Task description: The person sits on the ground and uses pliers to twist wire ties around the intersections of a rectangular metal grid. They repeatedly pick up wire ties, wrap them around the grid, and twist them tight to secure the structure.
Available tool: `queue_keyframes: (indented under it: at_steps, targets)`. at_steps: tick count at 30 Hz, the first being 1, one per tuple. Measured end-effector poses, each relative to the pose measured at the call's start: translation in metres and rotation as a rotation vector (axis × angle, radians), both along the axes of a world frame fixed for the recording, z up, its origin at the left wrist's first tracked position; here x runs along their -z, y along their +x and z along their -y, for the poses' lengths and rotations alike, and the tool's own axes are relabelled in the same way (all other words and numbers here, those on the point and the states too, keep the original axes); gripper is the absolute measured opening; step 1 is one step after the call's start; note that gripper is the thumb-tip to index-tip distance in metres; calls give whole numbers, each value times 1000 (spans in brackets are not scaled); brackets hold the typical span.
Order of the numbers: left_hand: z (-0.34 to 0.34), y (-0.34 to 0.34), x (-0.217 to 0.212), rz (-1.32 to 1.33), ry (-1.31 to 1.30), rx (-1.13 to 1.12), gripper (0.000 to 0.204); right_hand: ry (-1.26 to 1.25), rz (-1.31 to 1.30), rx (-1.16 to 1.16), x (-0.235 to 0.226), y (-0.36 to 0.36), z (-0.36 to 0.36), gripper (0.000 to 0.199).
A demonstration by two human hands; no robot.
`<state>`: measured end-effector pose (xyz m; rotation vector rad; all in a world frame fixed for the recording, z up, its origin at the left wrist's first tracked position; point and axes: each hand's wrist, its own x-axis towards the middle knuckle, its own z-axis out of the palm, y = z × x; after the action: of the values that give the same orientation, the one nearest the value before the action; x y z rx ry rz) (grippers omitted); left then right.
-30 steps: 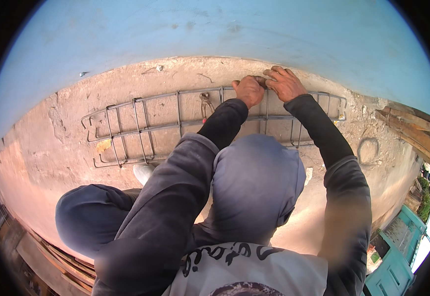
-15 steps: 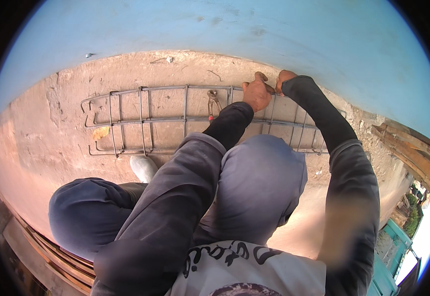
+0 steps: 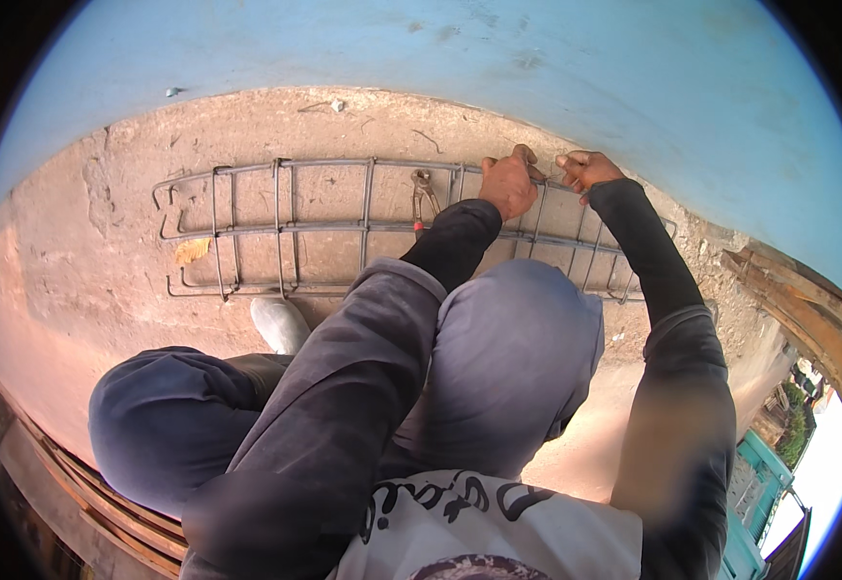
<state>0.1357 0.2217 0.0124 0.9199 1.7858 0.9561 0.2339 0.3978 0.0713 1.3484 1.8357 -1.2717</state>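
Observation:
A long steel rebar cage [image 3: 324, 228] with square stirrups lies on the ground, running left to right ahead of me. My left hand [image 3: 510, 184] is closed round its far bar, right of the middle, thumb raised. Just right of it, my right hand [image 3: 590, 174] is at the same bar, its fingers curled together in a pinch. Whatever sits between those fingertips is too small to make out. A pair of pincers [image 3: 422, 196] with red on the handle lies within the cage, left of my left hand, partly covered by my sleeve.
A blue wall [image 3: 421, 48] rises just beyond the cage. Bent wire scraps [image 3: 429, 141] and a small stone [image 3: 337, 105] lie near its foot. Wooden boards [image 3: 798, 319] are at the right, and more planks [image 3: 102, 503] at lower left. My shoe [image 3: 280, 325] is by the cage's near side.
My right hand has moved slightly right, apart from my left hand, and turned so its fingers show. The left hand keeps hold of the bar. The view has shifted a little.

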Motion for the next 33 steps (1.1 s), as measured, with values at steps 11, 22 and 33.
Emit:
queue_keyframes:
  at_steps: [11, 22, 33]
  targets:
    - [-6, 8, 13, -31, 101, -33, 48, 705, -183, -973, 5, 29, 15, 23]
    - [25, -21, -14, -162, 155, -221, 28, 394, 55, -605, 30, 10, 11, 31]
    - [121, -58, 12, -218, -459, -281, 37, 256, -315, -414, 16, -21, 148, 44]
